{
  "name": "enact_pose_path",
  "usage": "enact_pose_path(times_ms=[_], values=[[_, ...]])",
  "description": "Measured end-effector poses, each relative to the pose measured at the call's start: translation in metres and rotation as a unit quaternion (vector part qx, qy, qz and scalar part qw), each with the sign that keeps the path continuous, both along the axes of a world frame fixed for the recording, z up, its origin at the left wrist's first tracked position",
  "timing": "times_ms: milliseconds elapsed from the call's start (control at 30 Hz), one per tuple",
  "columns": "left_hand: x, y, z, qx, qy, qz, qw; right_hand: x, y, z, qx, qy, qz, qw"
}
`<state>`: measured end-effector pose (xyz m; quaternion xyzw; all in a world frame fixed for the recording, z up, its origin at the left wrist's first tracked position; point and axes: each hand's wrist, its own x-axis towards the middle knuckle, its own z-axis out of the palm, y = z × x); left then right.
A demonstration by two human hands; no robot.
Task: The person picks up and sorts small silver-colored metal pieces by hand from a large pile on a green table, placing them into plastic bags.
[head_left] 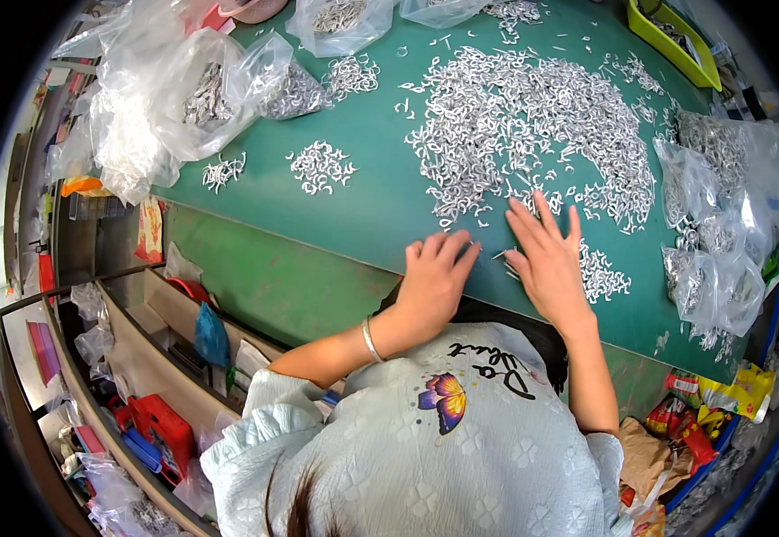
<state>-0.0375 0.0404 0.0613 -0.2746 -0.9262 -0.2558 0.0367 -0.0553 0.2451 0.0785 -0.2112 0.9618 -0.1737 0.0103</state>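
A large heap of small silvery metal pieces (488, 116), many curved or ring-shaped, lies spread over the green tabletop (353, 228). My right hand (550, 268) rests palm down at the heap's near edge, fingers spread, the fingertips among loose pieces. Beside its thumb lie a few thin grey slivers (507, 265), too small to name. My left hand (436, 276) is at the table's near edge with its fingers bent and slightly apart, just below the heap. Nothing shows in it, though its palm is hidden. A smaller pile of curved pieces (602, 273) lies right of my right hand.
Small piles (320, 167) of pieces sit to the left. Clear plastic bags of metal pieces stand at the back left (291, 89) and along the right edge (716, 277). A yellow-green bin (676, 45) is at the far right. An open drawer (170, 358) lies lower left.
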Motion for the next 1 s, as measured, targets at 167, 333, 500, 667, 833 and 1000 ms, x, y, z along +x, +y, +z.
enact_pose_path(times_ms=[167,333,500,667,833,1000], values=[[0.018,0.014,-0.008,0.046,-0.029,-0.031,0.998,0.010,-0.001,0.006,-0.056,-0.040,0.055,0.996],[-0.019,-0.011,-0.002,0.097,0.029,0.118,0.988,0.019,0.002,0.020,-0.055,-0.063,0.038,0.996],[-0.049,-0.010,-0.007,0.061,0.056,0.117,0.990,0.021,-0.005,0.012,-0.038,-0.052,0.036,0.997],[-0.057,-0.011,-0.008,0.060,0.043,0.097,0.993,0.029,0.002,0.016,-0.049,-0.036,-0.008,0.998],[-0.066,-0.009,0.003,0.210,-0.037,0.107,0.971,0.035,0.000,0.010,-0.079,-0.009,-0.031,0.996],[-0.079,-0.007,0.016,0.340,-0.187,0.136,0.911,0.036,0.001,0.006,-0.096,0.009,-0.051,0.994]])
